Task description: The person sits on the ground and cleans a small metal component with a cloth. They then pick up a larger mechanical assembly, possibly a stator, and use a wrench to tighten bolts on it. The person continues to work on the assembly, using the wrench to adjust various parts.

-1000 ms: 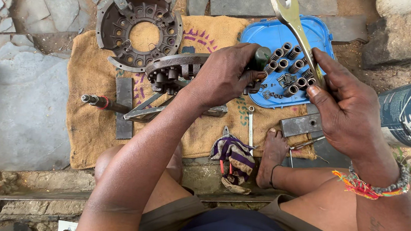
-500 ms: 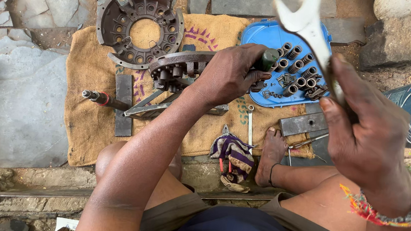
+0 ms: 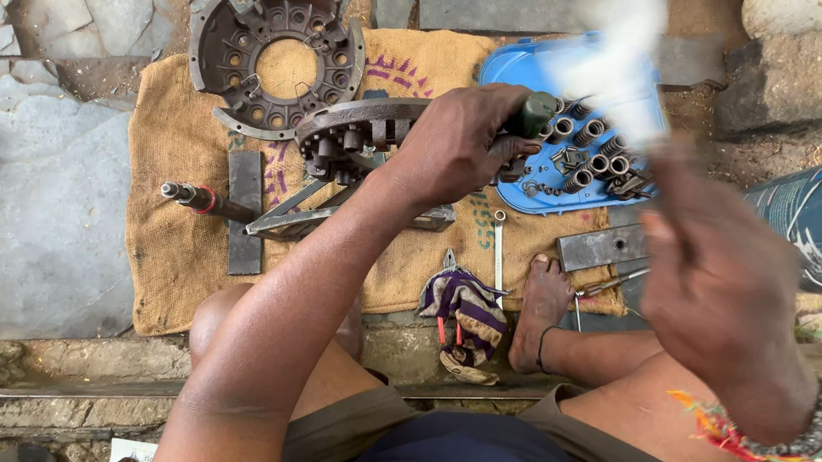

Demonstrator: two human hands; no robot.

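Dark clutch pressure plate gripped over the burlap sack

The rusty, ring-shaped pressure plate stands on edge on the sack; the left hand wraps its rim, and the right hand grips a motion-blurred spanner raised above the blue tray.

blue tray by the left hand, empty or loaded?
Loaded. The blue tray lies flat at the burlap's edge, holding a cluster of coil springs and small metal bits; the left hand covers part of it.
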